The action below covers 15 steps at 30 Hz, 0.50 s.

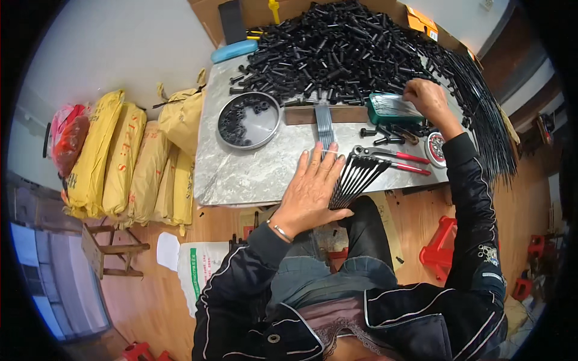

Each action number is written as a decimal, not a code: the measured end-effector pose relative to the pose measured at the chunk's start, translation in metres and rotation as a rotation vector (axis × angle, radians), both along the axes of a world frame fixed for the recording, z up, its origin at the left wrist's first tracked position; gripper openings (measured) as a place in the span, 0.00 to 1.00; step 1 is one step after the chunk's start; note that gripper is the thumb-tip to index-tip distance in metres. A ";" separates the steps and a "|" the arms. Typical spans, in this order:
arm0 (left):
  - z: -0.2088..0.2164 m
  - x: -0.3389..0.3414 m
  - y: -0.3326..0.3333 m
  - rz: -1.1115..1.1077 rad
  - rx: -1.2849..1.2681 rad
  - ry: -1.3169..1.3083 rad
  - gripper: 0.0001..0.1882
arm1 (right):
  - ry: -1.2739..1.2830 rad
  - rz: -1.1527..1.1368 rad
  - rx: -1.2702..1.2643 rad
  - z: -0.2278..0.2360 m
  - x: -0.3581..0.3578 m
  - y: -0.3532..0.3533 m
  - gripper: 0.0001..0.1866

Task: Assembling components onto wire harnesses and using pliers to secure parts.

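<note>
Left hand [308,191], fingers spread, is held just beside black rods [365,173] at the front edge of the counter [259,177]; yellow sacks [123,159] are stood leftward. Right hand [425,99] is curled over the green box [391,120], grip unclear.

red lettering runs down yellow sacks [124,159]; a green printed band marks a white sack [206,265]

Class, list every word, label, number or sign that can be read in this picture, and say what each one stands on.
Wording is not copied here, only where it stands:
Yellow sacks: large red lettering on some, partly legible.
White sack: print on its green band, too small to read.
Orange box: a small white label, too small to read.
</note>
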<state>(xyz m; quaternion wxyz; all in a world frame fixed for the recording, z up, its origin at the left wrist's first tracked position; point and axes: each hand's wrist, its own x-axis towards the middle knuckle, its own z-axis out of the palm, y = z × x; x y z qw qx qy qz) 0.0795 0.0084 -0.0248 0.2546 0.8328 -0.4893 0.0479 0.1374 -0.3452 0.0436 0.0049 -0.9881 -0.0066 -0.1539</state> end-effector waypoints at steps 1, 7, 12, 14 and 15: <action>0.001 0.000 0.001 0.018 0.020 0.001 0.52 | -0.042 0.024 -0.030 0.000 0.003 -0.001 0.06; 0.007 -0.001 0.000 0.038 0.030 0.012 0.52 | -0.275 0.437 0.164 -0.016 0.021 0.085 0.04; 0.006 0.001 -0.008 0.026 0.048 0.030 0.54 | -0.250 0.463 0.232 -0.033 0.035 0.115 0.04; 0.007 0.001 -0.007 0.031 0.044 0.051 0.54 | -0.317 0.375 0.211 -0.021 0.033 0.108 0.03; 0.008 0.001 -0.008 0.017 0.026 0.042 0.54 | -0.322 0.336 0.195 -0.009 0.028 0.098 0.04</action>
